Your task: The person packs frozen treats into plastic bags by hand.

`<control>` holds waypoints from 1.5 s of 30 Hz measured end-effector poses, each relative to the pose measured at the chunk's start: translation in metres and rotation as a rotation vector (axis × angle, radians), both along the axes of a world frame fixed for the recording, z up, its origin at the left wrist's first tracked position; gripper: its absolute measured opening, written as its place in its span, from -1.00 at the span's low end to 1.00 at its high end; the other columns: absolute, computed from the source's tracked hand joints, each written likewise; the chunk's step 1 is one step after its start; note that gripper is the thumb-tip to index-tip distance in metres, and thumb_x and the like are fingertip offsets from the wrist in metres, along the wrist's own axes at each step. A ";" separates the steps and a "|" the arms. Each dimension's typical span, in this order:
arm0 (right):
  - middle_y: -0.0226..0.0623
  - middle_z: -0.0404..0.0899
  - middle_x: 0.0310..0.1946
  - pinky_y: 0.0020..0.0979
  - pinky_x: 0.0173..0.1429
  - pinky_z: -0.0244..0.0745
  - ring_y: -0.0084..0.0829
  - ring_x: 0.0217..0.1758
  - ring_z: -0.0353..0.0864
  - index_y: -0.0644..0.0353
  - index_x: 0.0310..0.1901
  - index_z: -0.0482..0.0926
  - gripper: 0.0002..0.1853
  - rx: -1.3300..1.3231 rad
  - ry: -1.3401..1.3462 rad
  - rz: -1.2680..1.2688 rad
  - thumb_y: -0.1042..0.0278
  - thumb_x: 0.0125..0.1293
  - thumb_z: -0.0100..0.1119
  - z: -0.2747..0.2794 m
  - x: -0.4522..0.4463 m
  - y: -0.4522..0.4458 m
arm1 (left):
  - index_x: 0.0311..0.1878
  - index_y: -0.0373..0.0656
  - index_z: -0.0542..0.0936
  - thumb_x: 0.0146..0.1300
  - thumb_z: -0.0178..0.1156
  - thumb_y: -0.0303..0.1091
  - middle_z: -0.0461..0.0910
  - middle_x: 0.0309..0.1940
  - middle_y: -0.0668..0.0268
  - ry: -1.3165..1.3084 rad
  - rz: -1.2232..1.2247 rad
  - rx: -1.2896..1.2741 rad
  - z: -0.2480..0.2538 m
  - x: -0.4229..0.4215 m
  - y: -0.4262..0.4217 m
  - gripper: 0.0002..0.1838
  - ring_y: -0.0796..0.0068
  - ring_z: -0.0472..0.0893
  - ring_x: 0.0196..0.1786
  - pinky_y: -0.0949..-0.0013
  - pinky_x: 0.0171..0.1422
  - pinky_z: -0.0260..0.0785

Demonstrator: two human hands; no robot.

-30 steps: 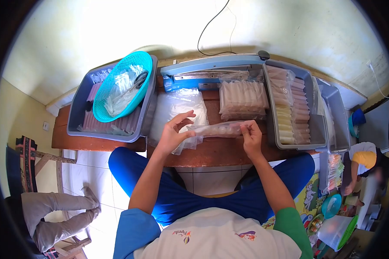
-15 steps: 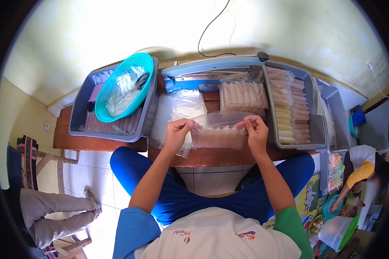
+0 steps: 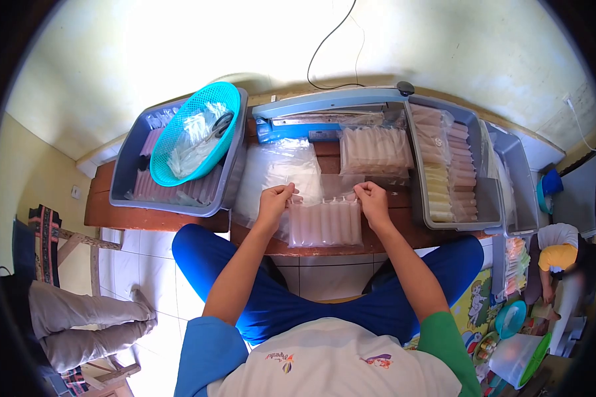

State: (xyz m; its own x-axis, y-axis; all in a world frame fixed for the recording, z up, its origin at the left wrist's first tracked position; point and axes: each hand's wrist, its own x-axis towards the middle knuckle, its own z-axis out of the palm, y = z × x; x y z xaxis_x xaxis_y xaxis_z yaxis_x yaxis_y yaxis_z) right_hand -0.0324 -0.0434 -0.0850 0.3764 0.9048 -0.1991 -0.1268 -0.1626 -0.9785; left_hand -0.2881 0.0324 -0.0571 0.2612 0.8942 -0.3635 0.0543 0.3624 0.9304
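Note:
Between my two hands hangs a clear plastic bag holding a row of slim pinkish tubes, at the table's front edge. My left hand pinches its upper left corner. At the upper right corner, my right hand has the plastic between thumb and fingers. Flat clear plastic bags lie in a pile just beyond my left hand. Beyond my right hand sits a filled bag of similar tubes. A blue bar-type heat sealer stands behind both, against the wall.
At left, a grey tub carries a tilted turquoise basket with plastic and scissors. Another grey tub on the right contains bagged pink and yellow tubes. A person bends near bowls at far right; someone's legs show at left.
The bag has swung down so its tubes hang more upright and show at full length. My hands have drawn closer together, the right one moving left. The view has shifted slightly.

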 end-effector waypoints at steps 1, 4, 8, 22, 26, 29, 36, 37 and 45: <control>-0.24 0.72 -0.42 -0.54 -0.25 0.49 -0.59 -0.36 0.65 0.36 -0.22 0.61 -0.86 0.002 0.000 0.001 0.43 0.40 0.18 -0.006 0.001 0.003 | -0.21 -0.27 0.67 0.39 0.24 -0.13 0.72 -0.39 0.24 0.042 0.007 0.004 -0.004 0.001 0.002 -0.67 0.61 0.64 -0.40 0.52 -0.26 0.45; -0.32 0.69 -0.41 -0.57 -0.34 0.50 -0.61 -0.38 0.64 0.33 -0.16 0.61 -0.84 -0.016 -0.140 -0.001 0.39 0.40 0.22 -0.014 0.006 0.004 | -0.18 -0.27 0.68 0.35 0.28 -0.18 0.72 -0.40 0.26 0.044 0.026 0.038 -0.018 0.000 0.011 -0.71 0.64 0.63 -0.40 0.55 -0.30 0.43; -0.18 0.72 -0.40 -0.42 -0.23 0.59 -0.43 -0.33 0.73 0.36 -0.16 0.64 -0.81 0.058 -0.457 -0.044 0.39 0.32 0.27 0.009 0.017 -0.004 | -0.05 -0.25 0.67 0.28 0.34 -0.30 0.72 -0.28 0.20 0.222 0.124 0.304 -0.010 0.005 0.018 -0.74 0.51 0.68 -0.26 0.45 -0.19 0.50; 0.04 0.58 -0.04 -0.08 0.23 0.44 0.07 0.07 0.56 0.28 0.03 0.54 -0.69 0.334 -1.354 0.090 0.43 0.25 0.16 0.082 0.107 0.077 | 0.09 -0.22 0.60 0.25 0.28 -0.32 0.63 0.01 0.07 0.328 -0.242 1.043 0.045 0.157 0.069 -0.64 0.05 0.60 0.08 0.19 0.23 0.42; 0.07 0.57 -0.03 -0.06 0.23 0.45 0.09 0.07 0.55 0.28 0.02 0.54 -0.69 0.308 -1.478 0.144 0.34 0.28 0.18 0.079 0.117 0.097 | 0.06 -0.24 0.58 0.23 0.23 -0.33 0.61 0.01 0.04 0.326 -0.314 1.298 0.037 0.183 0.087 -0.66 -0.01 0.54 0.14 0.09 0.30 0.34; 0.12 0.54 0.01 -0.06 0.23 0.46 0.09 0.13 0.53 0.29 0.02 0.54 -0.65 -0.054 -1.360 0.232 0.22 0.34 0.15 0.095 0.108 0.101 | 0.05 -0.26 0.57 0.24 0.16 -0.33 0.61 0.01 0.04 0.386 -0.335 1.333 0.023 0.190 0.092 -0.66 0.00 0.53 0.16 0.06 0.31 0.33; 0.17 0.49 0.11 -0.06 0.27 0.44 0.09 0.19 0.51 0.36 0.04 0.59 -0.48 -0.312 -1.420 0.240 -0.02 0.46 -0.02 0.086 0.107 0.125 | 0.15 -0.32 0.54 0.23 0.03 -0.22 0.60 0.04 -0.01 0.562 -0.345 1.265 0.016 0.198 0.098 -0.51 -0.01 0.53 0.18 0.02 0.34 0.30; 0.17 0.48 0.14 -0.06 0.29 0.43 0.09 0.21 0.50 0.37 0.03 0.60 -0.47 -0.375 -1.442 0.240 -0.04 0.47 -0.04 0.087 0.105 0.127 | 0.15 -0.32 0.54 0.23 0.03 -0.22 0.60 0.04 -0.01 0.565 -0.344 1.264 0.017 0.198 0.098 -0.51 -0.01 0.53 0.18 0.02 0.34 0.30; 0.20 0.63 -0.05 -0.03 0.22 0.49 0.15 0.08 0.61 0.38 -0.10 0.66 -0.44 -0.457 -1.285 0.230 -0.06 0.48 -0.08 0.085 0.104 0.137 | 0.04 -0.37 0.59 0.29 0.07 -0.06 0.60 -0.02 -0.06 0.656 -0.455 1.144 0.026 0.208 0.098 -0.49 -0.04 0.52 0.13 0.03 0.28 0.34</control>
